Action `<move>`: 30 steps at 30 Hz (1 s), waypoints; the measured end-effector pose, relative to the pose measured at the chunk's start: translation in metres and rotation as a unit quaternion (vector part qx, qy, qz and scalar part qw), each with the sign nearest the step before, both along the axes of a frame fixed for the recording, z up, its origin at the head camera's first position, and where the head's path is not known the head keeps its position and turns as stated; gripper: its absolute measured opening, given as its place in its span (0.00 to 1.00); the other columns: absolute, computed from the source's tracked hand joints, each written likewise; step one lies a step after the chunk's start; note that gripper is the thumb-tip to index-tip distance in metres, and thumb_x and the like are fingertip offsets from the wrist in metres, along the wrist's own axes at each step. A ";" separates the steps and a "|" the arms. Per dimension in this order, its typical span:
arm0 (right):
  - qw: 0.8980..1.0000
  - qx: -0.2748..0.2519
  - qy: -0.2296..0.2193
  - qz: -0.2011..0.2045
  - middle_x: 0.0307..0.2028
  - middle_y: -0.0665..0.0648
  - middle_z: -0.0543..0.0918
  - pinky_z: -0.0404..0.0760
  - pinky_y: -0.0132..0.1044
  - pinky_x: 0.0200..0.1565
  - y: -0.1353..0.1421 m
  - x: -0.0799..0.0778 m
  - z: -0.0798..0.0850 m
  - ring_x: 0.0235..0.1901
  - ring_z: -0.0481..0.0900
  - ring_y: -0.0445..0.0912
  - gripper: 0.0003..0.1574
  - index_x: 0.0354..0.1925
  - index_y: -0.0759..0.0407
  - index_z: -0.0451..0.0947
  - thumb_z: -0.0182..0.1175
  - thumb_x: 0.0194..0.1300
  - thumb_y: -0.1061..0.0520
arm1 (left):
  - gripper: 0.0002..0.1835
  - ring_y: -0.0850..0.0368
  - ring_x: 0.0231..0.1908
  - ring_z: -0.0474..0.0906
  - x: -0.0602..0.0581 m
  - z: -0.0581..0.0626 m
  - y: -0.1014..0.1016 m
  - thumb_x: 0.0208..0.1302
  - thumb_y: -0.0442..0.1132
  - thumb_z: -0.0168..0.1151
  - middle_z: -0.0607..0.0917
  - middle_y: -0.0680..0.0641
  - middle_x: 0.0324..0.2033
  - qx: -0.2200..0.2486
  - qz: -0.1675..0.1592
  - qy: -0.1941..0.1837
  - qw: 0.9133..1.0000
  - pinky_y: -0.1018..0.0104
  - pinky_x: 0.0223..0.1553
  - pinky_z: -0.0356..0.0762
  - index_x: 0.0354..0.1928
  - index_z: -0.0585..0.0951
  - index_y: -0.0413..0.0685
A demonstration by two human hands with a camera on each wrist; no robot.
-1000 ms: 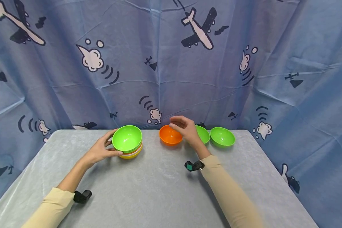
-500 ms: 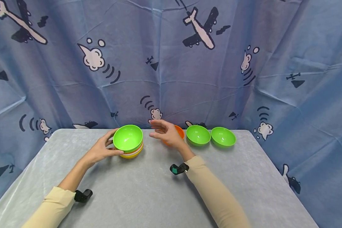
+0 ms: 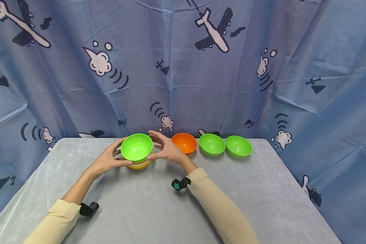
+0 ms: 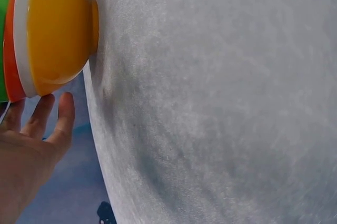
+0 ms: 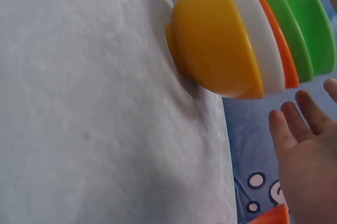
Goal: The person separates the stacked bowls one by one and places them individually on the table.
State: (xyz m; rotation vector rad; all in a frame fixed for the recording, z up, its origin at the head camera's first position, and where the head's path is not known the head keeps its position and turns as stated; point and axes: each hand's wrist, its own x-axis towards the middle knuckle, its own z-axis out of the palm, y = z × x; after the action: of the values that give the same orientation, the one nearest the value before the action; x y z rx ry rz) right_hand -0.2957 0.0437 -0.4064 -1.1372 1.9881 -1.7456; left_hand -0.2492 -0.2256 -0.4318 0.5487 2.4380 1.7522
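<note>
A stack of nested bowls stands on the table, with a green bowl point(image 3: 137, 148) on top, another green one under it, then orange, white and a yellow bowl point(image 5: 210, 34) at the bottom. My left hand point(image 3: 108, 159) holds the stack's left side, thumb in front and fingers behind. In the left wrist view, its fingertips point(image 4: 46, 100) reach the bowls' rims. My right hand point(image 3: 166, 149) is at the stack's right side with fingers spread. The right wrist view shows a small gap between its fingers point(image 5: 295, 121) and the bowls.
To the right of the stack, an orange bowl point(image 3: 184, 144) and two green bowls, one in the middle point(image 3: 212, 145) and one at the end point(image 3: 239, 147), stand in a row along the table's back edge. A blue patterned curtain point(image 3: 183, 67) hangs behind the grey-white tabletop point(image 3: 134, 210).
My right hand has moved left, from over the orange and green bowls to the right side of the stack. The left hand stays at the stack.
</note>
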 end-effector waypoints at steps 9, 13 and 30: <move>1.000 0.011 0.006 -0.012 0.65 0.50 0.60 0.64 0.38 0.60 -0.015 -0.013 -0.031 0.62 0.62 0.43 0.59 0.71 0.57 0.50 0.73 0.48 0.64 | 0.51 0.39 0.64 0.57 0.001 -0.002 0.001 0.49 0.42 0.75 0.53 0.44 0.68 -0.006 -0.001 -0.005 1.000 0.47 0.54 0.68 0.72 0.53 0.56; 1.000 0.017 0.014 -0.021 0.64 0.50 0.62 0.65 0.41 0.60 -0.019 -0.012 -0.031 0.60 0.64 0.43 0.59 0.71 0.57 0.51 0.73 0.48 0.63 | 0.51 0.40 0.63 0.57 0.000 -0.002 0.000 0.49 0.41 0.74 0.54 0.45 0.68 0.000 -0.005 -0.001 1.000 0.48 0.54 0.69 0.71 0.54 0.56; 0.999 0.025 0.020 -0.042 0.59 0.56 0.67 0.65 0.45 0.59 -0.024 0.006 -0.004 0.55 0.68 0.45 0.53 0.67 0.63 0.58 0.74 0.46 0.64 | 0.51 0.40 0.64 0.57 0.001 0.000 0.000 0.49 0.42 0.75 0.53 0.45 0.68 -0.004 -0.002 -0.004 1.000 0.49 0.54 0.69 0.72 0.54 0.58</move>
State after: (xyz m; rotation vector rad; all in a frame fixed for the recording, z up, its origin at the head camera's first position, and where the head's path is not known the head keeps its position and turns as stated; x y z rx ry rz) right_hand -0.2894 0.0198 -0.4104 -1.0955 2.1207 -1.7158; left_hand -0.2483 -0.2260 -0.4317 0.5441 2.4364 1.7400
